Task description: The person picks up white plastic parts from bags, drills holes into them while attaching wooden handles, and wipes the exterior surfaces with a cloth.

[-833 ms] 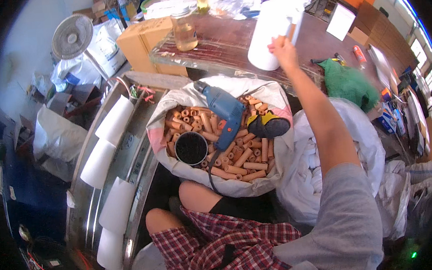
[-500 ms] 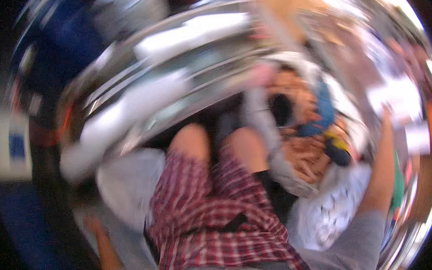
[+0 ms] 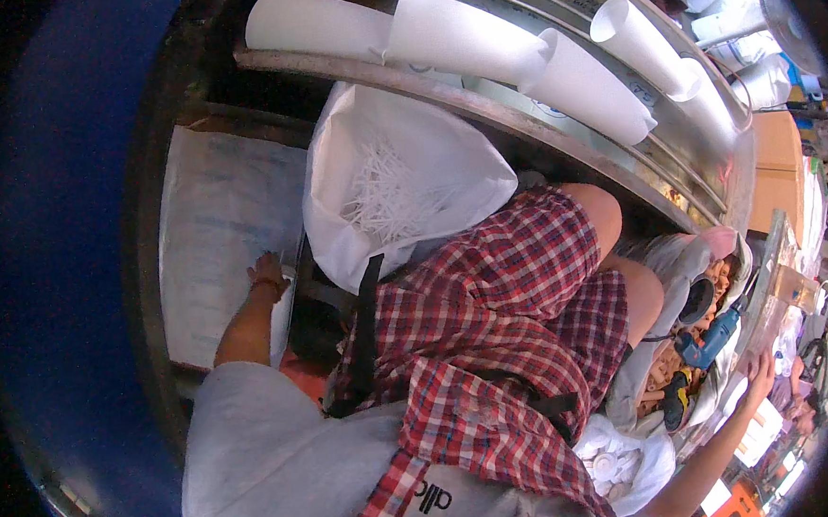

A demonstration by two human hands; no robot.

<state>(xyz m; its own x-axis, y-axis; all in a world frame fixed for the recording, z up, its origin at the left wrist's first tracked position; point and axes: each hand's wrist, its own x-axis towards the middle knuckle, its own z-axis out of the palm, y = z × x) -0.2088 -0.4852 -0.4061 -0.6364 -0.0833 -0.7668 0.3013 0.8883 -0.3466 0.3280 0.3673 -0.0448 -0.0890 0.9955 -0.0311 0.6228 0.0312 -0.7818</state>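
My left hand [image 3: 265, 270] lies with fingers stretched out on a large white wrapped package [image 3: 225, 199] at the left. Between that package and my knees stands an open white sack [image 3: 464, 151] with many thin white sticks [image 3: 391, 194] inside. At the far right my right hand [image 3: 761, 377] reaches out with its fingers apart, by the edge of a cluttered surface, and nothing shows in it. Nearest to it is an open sack [image 3: 643, 368] of brown pieces [image 3: 662, 366], with a blue power tool [image 3: 713, 340] and a yellow-and-black object [image 3: 676, 402] on top.
White rolled sheets [image 3: 467, 37] lie along a metal-edged bench [image 3: 557, 122] ahead of me. A bag of white round pieces [image 3: 626, 463] sits near my right arm. Cardboard boxes [image 3: 776, 165] stand at the back right, and a blue surface [image 3: 74, 279] fills the far left.
My view has swung to the left, bringing the package and the sack of white sticks into clear sight. My left hand now rests on the package; the earlier frame is blurred.
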